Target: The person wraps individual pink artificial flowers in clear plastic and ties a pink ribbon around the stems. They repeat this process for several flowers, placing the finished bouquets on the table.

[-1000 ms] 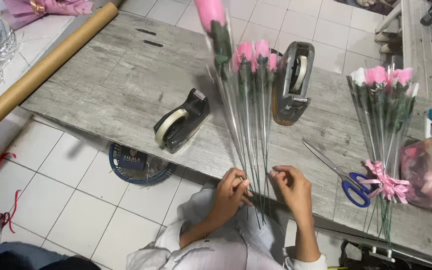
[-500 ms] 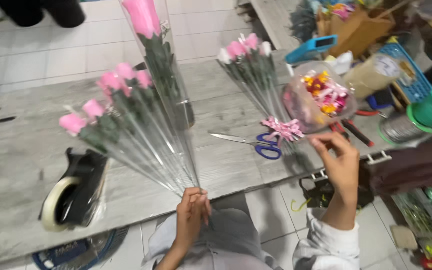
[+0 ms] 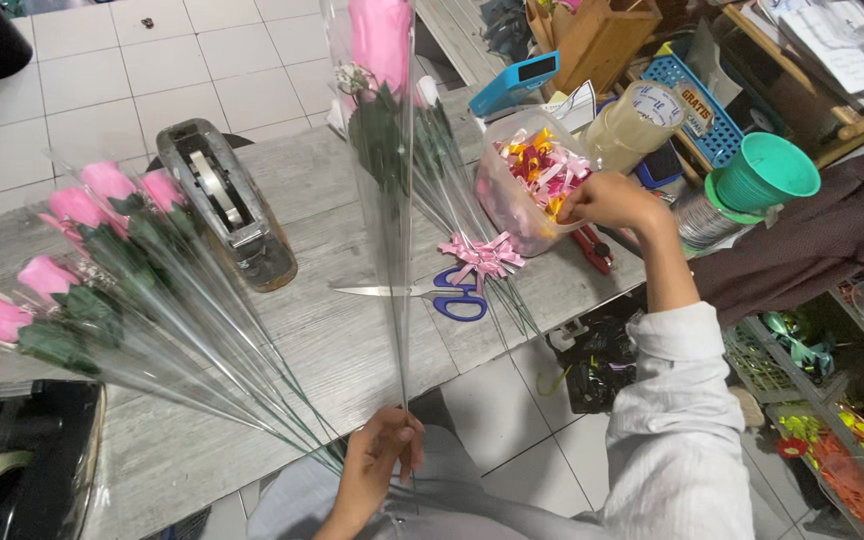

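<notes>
Grey counter (image 3: pixel 332 350) carries the work: left hand (image 3: pixel 377 470) should keep its grip pinched on the wrapped rose stems (image 3: pixel 282 410) at 6 o'clock while right hand (image 3: pixel 607 200), fingers closing inside the clear ribbon-bow tub (image 3: pixel 502 200) at 1 o'clock, lifts one bow cleanly.

Clear plastic tub (image 3: pixel 512 215) of pink, yellow and red ribbon bows at the table's right edge, right hand (image 3: pixel 607 200) reaching inside. Behind it, a round clear tub (image 3: pixel 632 125) with white printed lid. Clear cellophane sleeves (image 3: pixel 392 170) around the pink roses.

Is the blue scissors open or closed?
Closed. The scissors lie flat on the grey table, blades together in one straight point, beside the pink bow.
</notes>
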